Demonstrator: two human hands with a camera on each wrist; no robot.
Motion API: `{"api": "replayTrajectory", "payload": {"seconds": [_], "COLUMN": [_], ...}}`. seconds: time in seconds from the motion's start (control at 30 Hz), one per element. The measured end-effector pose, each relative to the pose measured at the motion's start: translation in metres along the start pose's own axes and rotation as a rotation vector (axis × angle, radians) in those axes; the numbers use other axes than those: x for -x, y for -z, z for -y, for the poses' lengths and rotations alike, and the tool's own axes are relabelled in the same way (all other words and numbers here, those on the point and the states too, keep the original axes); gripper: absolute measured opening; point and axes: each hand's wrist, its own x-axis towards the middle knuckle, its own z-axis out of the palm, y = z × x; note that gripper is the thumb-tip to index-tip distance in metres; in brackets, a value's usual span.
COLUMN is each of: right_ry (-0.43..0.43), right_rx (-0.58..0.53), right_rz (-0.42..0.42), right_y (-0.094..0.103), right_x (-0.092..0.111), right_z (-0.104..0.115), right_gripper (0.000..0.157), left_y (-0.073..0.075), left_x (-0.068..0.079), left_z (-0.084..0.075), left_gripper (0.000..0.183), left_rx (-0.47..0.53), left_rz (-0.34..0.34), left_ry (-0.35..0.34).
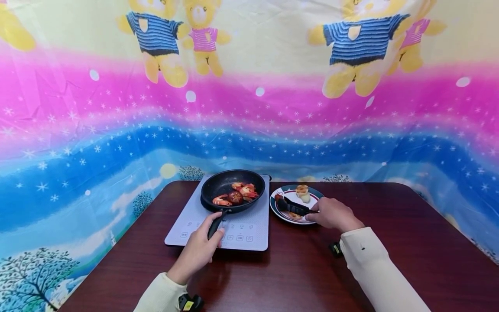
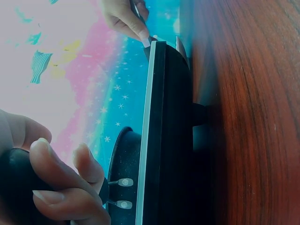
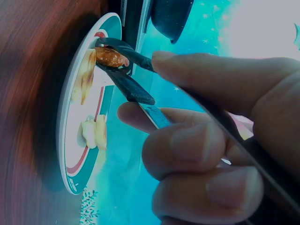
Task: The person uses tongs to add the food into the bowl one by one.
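My left hand grips the black handle of a frying pan, which sits on a white induction cooker. Cooked shrimp and a dark brown mushroom lie in the pan. At the plate to its right, my right hand holds black-tipped tongs. In the right wrist view, a glossy orange-brown piece of food is between the tong tips, close over the plate's far side. A browned slice and pale, browned chunks rest on the plate.
Everything stands on a dark reddish-brown table. The cooker's touch buttons face me, under and beside my left hand. A cloth printed with teddy bears hangs behind the table's back edge and along its sides.
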Motion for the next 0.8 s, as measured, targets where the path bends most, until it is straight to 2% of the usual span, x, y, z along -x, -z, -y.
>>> {"api": "replayTrajectory", "payload": {"seconds": [0.63,0.8], "right_ry": [0.011,0.011], "right_rx": [-0.040,-0.054], "right_rz": [-0.011,-0.042], "right_y": [0.0040,0.0085], "right_x": [0.0013,0.0040], "right_z": [-0.0029,-0.0040], "right_gripper": [0.036,0.038], "left_y": [0.0005,0.0008], "left_x": [0.0008,0.0008], "left_z": [-0.0008,-0.0009], "left_gripper": [0.049,0.050], "left_rx": [0.006,0.006], "left_rz": [0.000,0.002], "left_ry": [0.004,0.004]}}
